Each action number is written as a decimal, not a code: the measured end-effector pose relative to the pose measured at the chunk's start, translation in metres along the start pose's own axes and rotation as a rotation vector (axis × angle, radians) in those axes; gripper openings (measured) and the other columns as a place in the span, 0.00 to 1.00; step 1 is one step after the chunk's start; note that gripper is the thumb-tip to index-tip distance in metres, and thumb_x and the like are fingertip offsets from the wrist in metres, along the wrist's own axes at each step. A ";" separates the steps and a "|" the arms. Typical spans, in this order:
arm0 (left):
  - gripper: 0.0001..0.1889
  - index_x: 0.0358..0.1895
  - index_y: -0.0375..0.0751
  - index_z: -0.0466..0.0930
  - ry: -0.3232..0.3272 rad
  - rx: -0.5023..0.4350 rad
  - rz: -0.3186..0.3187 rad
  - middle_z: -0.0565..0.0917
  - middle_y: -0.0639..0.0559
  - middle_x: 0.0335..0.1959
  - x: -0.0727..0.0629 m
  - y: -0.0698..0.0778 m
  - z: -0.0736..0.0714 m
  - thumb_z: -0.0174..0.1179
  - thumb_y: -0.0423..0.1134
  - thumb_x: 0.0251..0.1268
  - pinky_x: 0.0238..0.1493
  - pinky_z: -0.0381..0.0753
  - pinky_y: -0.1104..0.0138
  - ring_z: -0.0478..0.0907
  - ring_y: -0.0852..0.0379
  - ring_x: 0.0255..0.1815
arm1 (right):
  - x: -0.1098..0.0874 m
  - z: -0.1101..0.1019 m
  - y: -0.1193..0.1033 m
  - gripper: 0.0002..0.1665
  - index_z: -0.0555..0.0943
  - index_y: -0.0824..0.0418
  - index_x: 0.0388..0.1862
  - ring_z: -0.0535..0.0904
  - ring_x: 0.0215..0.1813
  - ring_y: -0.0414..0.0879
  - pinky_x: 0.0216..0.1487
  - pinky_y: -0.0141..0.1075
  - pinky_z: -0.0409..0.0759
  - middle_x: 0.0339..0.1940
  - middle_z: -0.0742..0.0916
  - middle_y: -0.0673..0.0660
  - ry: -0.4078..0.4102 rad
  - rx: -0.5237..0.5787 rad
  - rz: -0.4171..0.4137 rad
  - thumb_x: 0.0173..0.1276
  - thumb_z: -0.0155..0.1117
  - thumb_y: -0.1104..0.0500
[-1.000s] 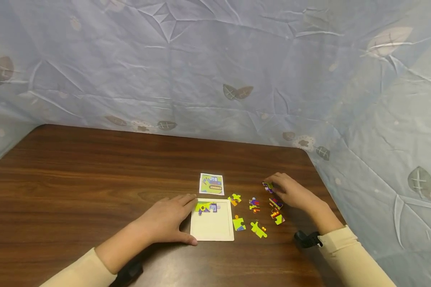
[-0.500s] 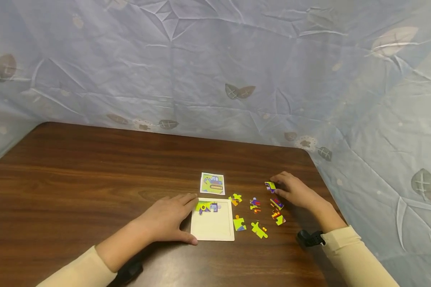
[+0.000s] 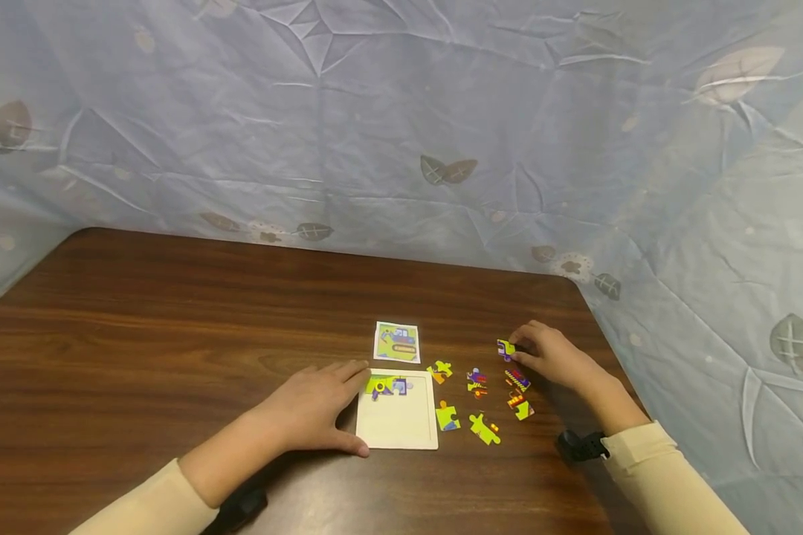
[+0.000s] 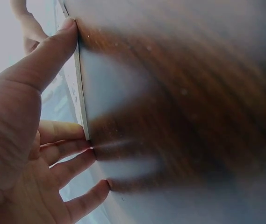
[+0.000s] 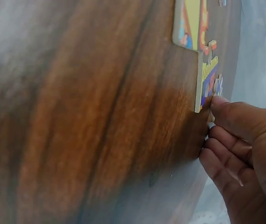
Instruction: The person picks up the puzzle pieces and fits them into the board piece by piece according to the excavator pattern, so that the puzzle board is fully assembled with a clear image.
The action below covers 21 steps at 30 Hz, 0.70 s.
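Observation:
My left hand (image 3: 311, 409) lies at the left side of a pale square puzzle board (image 3: 396, 427), thumb at the lower corner and fingertips at the upper. Green and purple joined pieces (image 3: 387, 386) sit in the board's upper left. In the left wrist view, the thumb and fingers touch the board's edge (image 4: 82, 95). At the right, my right hand (image 3: 550, 357) pinches a green and purple puzzle piece (image 3: 505, 348) by its right side, low at the table. The right wrist view shows the thumb (image 5: 231, 112) partly covering that piece.
Several loose puzzle pieces lie right of the board, including a green one (image 3: 484, 429) and a striped one (image 3: 518, 380). A small picture card (image 3: 397, 343) lies behind the board. Patterned fabric (image 3: 375, 148) hangs behind the brown table (image 3: 174, 312).
My right hand has drawn back slightly to the right, so the pinched piece shows more. The piece has turned and shifted a little rightward. The left hand stays at the board.

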<state>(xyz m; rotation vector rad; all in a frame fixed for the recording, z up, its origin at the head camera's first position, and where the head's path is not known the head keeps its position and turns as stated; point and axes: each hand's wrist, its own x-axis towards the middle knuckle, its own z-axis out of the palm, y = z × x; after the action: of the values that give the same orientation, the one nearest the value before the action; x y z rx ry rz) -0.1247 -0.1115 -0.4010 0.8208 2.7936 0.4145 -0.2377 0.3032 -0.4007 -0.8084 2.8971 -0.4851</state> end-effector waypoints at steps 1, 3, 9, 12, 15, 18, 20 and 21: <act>0.58 0.79 0.37 0.66 0.000 0.000 0.000 0.68 0.40 0.81 0.000 0.000 0.000 0.72 0.72 0.52 0.74 0.71 0.34 0.67 0.36 0.80 | 0.000 0.000 0.000 0.10 0.83 0.66 0.48 0.83 0.43 0.49 0.45 0.45 0.85 0.43 0.85 0.59 0.000 -0.005 -0.007 0.71 0.70 0.64; 0.58 0.79 0.37 0.66 -0.001 0.000 -0.002 0.68 0.40 0.81 0.000 0.000 0.000 0.73 0.72 0.51 0.74 0.70 0.34 0.67 0.36 0.80 | -0.001 0.000 0.001 0.09 0.83 0.66 0.47 0.82 0.42 0.46 0.43 0.42 0.85 0.42 0.85 0.58 -0.005 -0.016 -0.025 0.71 0.71 0.64; 0.58 0.79 0.36 0.66 0.001 -0.005 -0.001 0.69 0.39 0.80 0.000 0.001 -0.001 0.73 0.71 0.51 0.74 0.71 0.35 0.68 0.35 0.80 | -0.003 0.002 0.001 0.08 0.84 0.65 0.44 0.82 0.39 0.41 0.41 0.36 0.85 0.39 0.85 0.55 0.004 0.023 -0.012 0.70 0.71 0.63; 0.58 0.79 0.36 0.66 -0.001 -0.013 -0.003 0.69 0.39 0.81 -0.001 0.002 -0.002 0.74 0.71 0.51 0.74 0.70 0.34 0.68 0.34 0.80 | -0.002 0.003 -0.008 0.08 0.84 0.64 0.44 0.82 0.40 0.40 0.41 0.36 0.85 0.40 0.86 0.54 0.020 0.067 -0.014 0.70 0.71 0.63; 0.58 0.79 0.36 0.66 -0.007 -0.019 -0.009 0.68 0.39 0.81 -0.001 0.001 -0.003 0.73 0.71 0.51 0.75 0.69 0.34 0.67 0.34 0.80 | -0.002 0.003 -0.030 0.08 0.84 0.64 0.44 0.82 0.40 0.40 0.42 0.36 0.85 0.40 0.86 0.54 0.017 0.096 -0.045 0.70 0.72 0.62; 0.58 0.79 0.36 0.65 -0.011 -0.023 -0.010 0.68 0.39 0.81 -0.001 0.001 -0.003 0.73 0.71 0.52 0.75 0.69 0.34 0.67 0.34 0.81 | -0.001 0.005 -0.059 0.09 0.84 0.63 0.45 0.82 0.41 0.41 0.43 0.37 0.86 0.41 0.85 0.54 -0.001 0.092 -0.094 0.70 0.72 0.61; 0.58 0.79 0.36 0.65 -0.011 -0.024 -0.011 0.67 0.39 0.81 -0.001 0.001 -0.003 0.73 0.71 0.52 0.75 0.69 0.34 0.66 0.34 0.81 | 0.000 0.008 -0.078 0.09 0.84 0.63 0.46 0.83 0.42 0.43 0.44 0.38 0.87 0.42 0.85 0.54 -0.016 0.066 -0.123 0.70 0.72 0.60; 0.58 0.79 0.36 0.65 -0.011 -0.025 -0.011 0.67 0.39 0.81 -0.001 0.002 -0.003 0.73 0.71 0.52 0.75 0.69 0.34 0.66 0.34 0.81 | 0.001 0.010 -0.086 0.10 0.84 0.62 0.46 0.83 0.43 0.44 0.45 0.38 0.87 0.43 0.85 0.55 -0.023 0.050 -0.140 0.70 0.72 0.60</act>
<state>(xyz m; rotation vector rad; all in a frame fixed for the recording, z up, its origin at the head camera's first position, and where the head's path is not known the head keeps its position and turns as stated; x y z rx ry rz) -0.1237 -0.1114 -0.3980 0.7997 2.7764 0.4405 -0.1945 0.2307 -0.3820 -1.0068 2.8084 -0.5548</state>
